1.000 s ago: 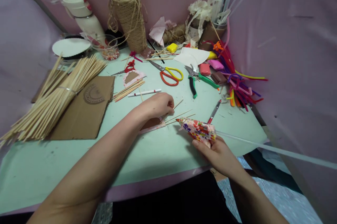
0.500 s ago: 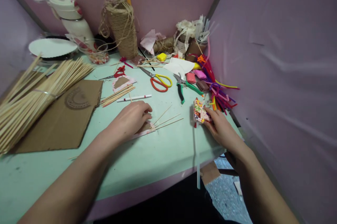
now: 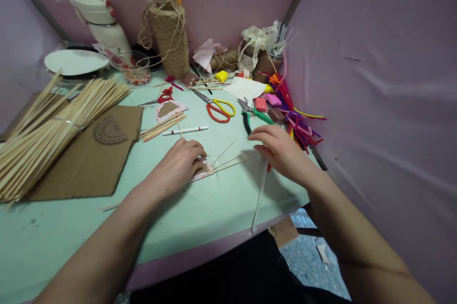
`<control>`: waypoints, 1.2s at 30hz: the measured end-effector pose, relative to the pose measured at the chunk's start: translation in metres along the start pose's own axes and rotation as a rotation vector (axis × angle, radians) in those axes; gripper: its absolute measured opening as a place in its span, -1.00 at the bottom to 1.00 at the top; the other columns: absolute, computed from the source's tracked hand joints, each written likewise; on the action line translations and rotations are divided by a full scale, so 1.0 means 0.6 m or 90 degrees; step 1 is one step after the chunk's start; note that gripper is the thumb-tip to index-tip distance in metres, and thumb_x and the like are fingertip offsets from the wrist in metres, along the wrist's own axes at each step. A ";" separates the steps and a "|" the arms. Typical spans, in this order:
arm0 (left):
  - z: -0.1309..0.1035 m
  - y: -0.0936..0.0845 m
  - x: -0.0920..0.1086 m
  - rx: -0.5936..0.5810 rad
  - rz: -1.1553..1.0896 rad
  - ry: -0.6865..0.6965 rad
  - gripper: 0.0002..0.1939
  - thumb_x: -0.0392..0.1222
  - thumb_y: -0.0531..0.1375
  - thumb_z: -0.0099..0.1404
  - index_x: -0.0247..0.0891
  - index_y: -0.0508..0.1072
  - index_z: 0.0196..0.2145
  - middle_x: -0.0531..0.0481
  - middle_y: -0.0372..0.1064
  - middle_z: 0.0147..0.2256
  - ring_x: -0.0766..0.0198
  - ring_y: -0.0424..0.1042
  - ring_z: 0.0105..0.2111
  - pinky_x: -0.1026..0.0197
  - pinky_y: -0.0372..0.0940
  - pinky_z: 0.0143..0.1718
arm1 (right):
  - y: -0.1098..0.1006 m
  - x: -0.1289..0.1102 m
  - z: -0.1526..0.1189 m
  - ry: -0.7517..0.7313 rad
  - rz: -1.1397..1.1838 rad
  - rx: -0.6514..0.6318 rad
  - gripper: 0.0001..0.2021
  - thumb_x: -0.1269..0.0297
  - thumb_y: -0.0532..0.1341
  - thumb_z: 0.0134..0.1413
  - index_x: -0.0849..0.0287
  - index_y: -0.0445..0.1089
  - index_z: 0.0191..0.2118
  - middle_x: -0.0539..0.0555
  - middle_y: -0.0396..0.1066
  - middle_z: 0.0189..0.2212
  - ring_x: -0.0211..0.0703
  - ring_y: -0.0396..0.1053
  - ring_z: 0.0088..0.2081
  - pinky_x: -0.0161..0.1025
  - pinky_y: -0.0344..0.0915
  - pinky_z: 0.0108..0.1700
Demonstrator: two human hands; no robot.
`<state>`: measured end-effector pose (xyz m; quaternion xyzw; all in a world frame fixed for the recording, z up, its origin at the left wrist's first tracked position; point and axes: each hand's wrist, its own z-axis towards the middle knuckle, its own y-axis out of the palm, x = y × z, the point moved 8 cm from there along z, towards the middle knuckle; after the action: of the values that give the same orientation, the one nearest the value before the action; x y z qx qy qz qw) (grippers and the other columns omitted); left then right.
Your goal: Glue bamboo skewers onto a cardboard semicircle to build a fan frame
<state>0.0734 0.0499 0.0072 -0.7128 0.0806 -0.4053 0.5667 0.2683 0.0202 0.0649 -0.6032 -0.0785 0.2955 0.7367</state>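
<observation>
Apparently part-built near centre, with thin sticks (image 3: 229, 160) fanned from pink-edged card (image 3: 203, 167) under left hand (image 3: 180, 163), attachment and grip indeterminable, right hand (image 3: 282, 151) rightward with fingers apart, and second card (image 3: 167, 109) farther off without fanned sticks.

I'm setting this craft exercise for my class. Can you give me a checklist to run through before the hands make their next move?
1. Small cardboard piece steadied: ok, the left hand rests on it.
2. Thin sticks fixed to it: cannot tell; they meet it, but any bond is unclear.
3. Right hand free: cannot tell; its fingers are spread, but the space beneath is hidden.
4. Green-and-black pruners well clear: not ok, a handle lies close to the right fingertips.
5. Clear rod away from the edge: not ok, it reaches the table's front edge.
6. Large scissors clear of both hands: ok.
</observation>
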 end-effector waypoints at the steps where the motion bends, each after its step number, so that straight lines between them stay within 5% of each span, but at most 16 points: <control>1: 0.000 0.000 0.000 0.004 -0.004 0.003 -0.80 -0.21 0.09 0.30 -0.26 0.50 -0.23 -0.14 0.46 -0.13 0.10 0.35 -0.13 0.01 0.17 -0.02 | 0.018 -0.016 0.025 -0.054 0.028 -0.045 -0.77 0.42 0.07 0.27 0.14 0.43 -0.07 0.21 0.41 -0.08 0.03 0.31 -0.03 0.01 0.23 0.01; 5: -0.003 0.000 0.002 0.015 -0.009 0.000 -0.79 -0.24 0.07 0.31 -0.25 0.50 -0.25 -0.12 0.46 -0.12 0.12 0.32 -0.15 0.04 0.17 -0.04 | 0.097 -0.048 0.085 -0.212 0.099 -0.221 -0.82 0.45 0.12 0.24 0.18 0.44 -0.14 0.15 0.44 -0.16 -0.07 0.32 -0.10 -0.10 0.22 -0.03; 9: -0.004 0.002 0.003 0.003 -0.006 -0.007 -0.79 -0.23 0.06 0.32 -0.24 0.50 -0.27 -0.10 0.45 -0.14 0.13 0.29 -0.18 0.07 0.17 -0.06 | 0.134 -0.047 0.097 -0.259 0.105 -0.261 -0.87 0.43 0.16 0.22 0.21 0.46 -0.19 0.15 0.41 -0.22 -0.11 0.30 -0.17 -0.16 0.20 -0.09; 21: -0.007 0.006 0.000 -0.004 -0.040 -0.019 -0.77 -0.25 0.05 0.32 -0.23 0.51 -0.22 -0.09 0.41 -0.19 0.14 0.26 -0.17 0.07 0.21 -0.06 | 0.136 -0.058 0.082 -0.335 -0.006 -0.270 -0.82 0.42 0.05 0.31 0.20 0.40 -0.15 0.08 0.40 -0.30 -0.15 0.26 -0.26 -0.18 0.12 -0.11; 36: -0.006 0.017 -0.011 -0.013 -0.044 -0.010 -0.73 -0.24 0.05 0.33 -0.19 0.56 -0.22 -0.10 0.38 -0.23 0.13 0.27 -0.19 0.04 0.23 -0.08 | 0.140 -0.048 0.072 -0.395 0.078 -0.234 -0.71 0.40 0.01 0.31 0.13 0.45 -0.03 0.11 0.40 -0.26 -0.14 0.24 -0.25 -0.20 0.14 -0.19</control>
<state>0.0701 0.0474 -0.0048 -0.7241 0.0556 -0.4186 0.5452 0.1958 0.0493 0.0044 -0.6105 -0.3139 0.4890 0.5382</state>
